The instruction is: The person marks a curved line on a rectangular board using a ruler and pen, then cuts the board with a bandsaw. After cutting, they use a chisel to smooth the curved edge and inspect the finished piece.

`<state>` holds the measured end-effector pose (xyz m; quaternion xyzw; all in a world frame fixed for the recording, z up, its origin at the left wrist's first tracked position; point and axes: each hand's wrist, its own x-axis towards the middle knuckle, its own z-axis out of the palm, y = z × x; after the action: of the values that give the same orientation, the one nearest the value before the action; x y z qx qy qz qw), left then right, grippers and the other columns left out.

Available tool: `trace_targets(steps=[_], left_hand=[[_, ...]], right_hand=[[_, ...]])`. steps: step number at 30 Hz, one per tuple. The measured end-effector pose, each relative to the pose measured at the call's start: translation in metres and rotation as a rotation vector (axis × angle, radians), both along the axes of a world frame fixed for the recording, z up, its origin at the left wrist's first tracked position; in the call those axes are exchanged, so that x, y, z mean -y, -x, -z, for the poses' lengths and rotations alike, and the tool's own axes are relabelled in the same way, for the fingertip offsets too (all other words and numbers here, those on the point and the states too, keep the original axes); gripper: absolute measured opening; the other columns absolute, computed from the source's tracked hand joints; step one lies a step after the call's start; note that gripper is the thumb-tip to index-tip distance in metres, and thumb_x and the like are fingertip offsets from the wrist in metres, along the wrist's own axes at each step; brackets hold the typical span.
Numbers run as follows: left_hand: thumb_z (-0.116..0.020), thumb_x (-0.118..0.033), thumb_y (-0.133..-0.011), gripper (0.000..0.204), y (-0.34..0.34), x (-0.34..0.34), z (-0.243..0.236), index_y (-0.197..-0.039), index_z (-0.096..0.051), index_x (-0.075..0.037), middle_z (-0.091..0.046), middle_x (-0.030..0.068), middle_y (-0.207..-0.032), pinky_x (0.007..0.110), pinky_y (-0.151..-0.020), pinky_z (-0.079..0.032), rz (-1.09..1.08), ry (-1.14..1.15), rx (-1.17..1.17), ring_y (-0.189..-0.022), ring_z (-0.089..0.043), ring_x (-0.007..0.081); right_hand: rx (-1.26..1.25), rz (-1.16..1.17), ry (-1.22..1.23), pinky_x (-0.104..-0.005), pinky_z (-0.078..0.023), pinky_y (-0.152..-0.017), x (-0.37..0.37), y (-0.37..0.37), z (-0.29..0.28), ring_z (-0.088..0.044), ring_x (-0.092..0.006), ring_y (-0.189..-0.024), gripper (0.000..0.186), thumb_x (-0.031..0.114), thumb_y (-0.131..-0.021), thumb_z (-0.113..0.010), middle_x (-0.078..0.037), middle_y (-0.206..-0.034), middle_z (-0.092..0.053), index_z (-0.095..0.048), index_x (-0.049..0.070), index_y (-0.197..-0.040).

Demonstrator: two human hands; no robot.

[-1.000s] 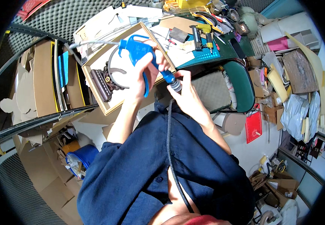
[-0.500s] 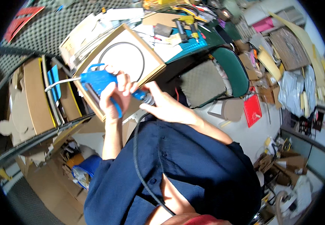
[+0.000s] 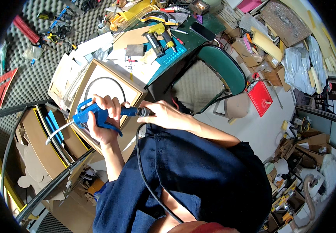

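A blue air blow gun (image 3: 83, 115) with a thin bent metal nozzle points to the left. My left hand (image 3: 105, 123) is wrapped round its body, fingers over the top and thumb beneath, by the trigger lever. At the gun's rear end, my right hand (image 3: 167, 115) is closed on a metal hose coupling (image 3: 143, 112), which its fingers partly cover. From near that hand a black hose (image 3: 141, 167) runs down over my shirt. Both hands are above a shallow cardboard box (image 3: 139, 95) with a white inside, where a dark loop of cable or hose (image 3: 105, 79) lies.
A green chair (image 3: 224, 70) stands right of the box. On the cluttered table behind are a yellow-and-black tool (image 3: 158, 37), a teal cutting mat (image 3: 171, 54) and a phone (image 3: 202, 31). Cardboard sheets (image 3: 40, 136) stand in a rack at left. A red panel (image 3: 259, 97) lies on the floor.
The view has shifted, showing more of the table and the left wall. Both hands keep their hold; the blow gun now lies more level in the picture, its coupling more visible.
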<state>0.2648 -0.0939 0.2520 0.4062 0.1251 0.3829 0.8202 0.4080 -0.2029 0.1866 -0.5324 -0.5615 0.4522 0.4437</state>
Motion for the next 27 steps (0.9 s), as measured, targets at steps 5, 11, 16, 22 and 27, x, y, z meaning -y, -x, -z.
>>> trace_targets(steps=[5,11,16,22,27], left_hand=[[-0.053,-0.04,-0.086,0.033,-0.051,0.002,-0.011,-0.087,-0.04,-0.01,-0.038,0.0028,-0.063,0.04,-0.066,-0.038,0.132,-0.105,0.032,-0.056,-0.039,0.0148],[-0.054,-0.039,-0.085,0.033,-0.088,-0.012,-0.007,-0.086,-0.04,-0.009,-0.039,0.0025,-0.061,0.039,-0.063,-0.039,0.196,0.047,0.048,-0.055,-0.039,0.0134],[-0.057,-0.039,-0.083,0.036,-0.098,-0.003,0.014,-0.096,-0.045,-0.008,-0.042,0.0042,-0.064,0.039,-0.069,-0.038,0.129,-0.076,-0.174,-0.059,-0.043,0.0163],[-0.047,-0.031,-0.09,0.024,-0.07,-0.005,0.029,-0.095,-0.042,-0.008,-0.036,0.0015,-0.069,0.037,-0.076,-0.037,-0.154,-0.034,-0.26,-0.064,-0.037,0.0135],[-0.046,-0.03,-0.091,0.023,-0.048,0.01,0.048,-0.095,-0.042,-0.008,-0.037,0.0023,-0.072,0.038,-0.081,-0.038,-0.152,0.009,-0.317,-0.065,-0.037,0.0139]], right_hand=[[-0.22,0.033,-0.025,-0.0405,-0.044,-0.056,-0.004,-0.033,0.005,-0.063,-0.0325,-0.061,0.032,0.01,-0.083,-0.063,-0.017,-0.071,-0.06,-0.042,0.003,-0.106],[-0.196,-0.03,0.002,-0.041,-0.048,-0.07,-0.005,-0.064,-0.001,-0.063,-0.0358,-0.083,0.034,0.012,-0.083,-0.063,-0.021,-0.086,-0.061,-0.042,0.001,-0.109],[-0.054,-0.285,0.156,-0.0342,-0.047,-0.081,-0.015,-0.142,0.025,-0.059,-0.0232,-0.094,0.056,0.031,-0.071,-0.077,-0.01,-0.097,-0.061,-0.052,0.009,-0.116],[0.763,1.032,0.557,-0.0418,-0.039,-0.096,0.076,-0.355,0.246,-0.046,-0.0354,-0.116,0.059,0.033,-0.083,-0.062,-0.018,-0.126,-0.046,-0.041,0.002,-0.129],[0.872,0.836,0.933,-0.0488,-0.03,-0.101,0.134,-0.381,0.298,-0.04,-0.0318,-0.123,0.057,0.036,-0.085,-0.061,-0.013,-0.131,-0.044,-0.039,0.01,-0.13]])
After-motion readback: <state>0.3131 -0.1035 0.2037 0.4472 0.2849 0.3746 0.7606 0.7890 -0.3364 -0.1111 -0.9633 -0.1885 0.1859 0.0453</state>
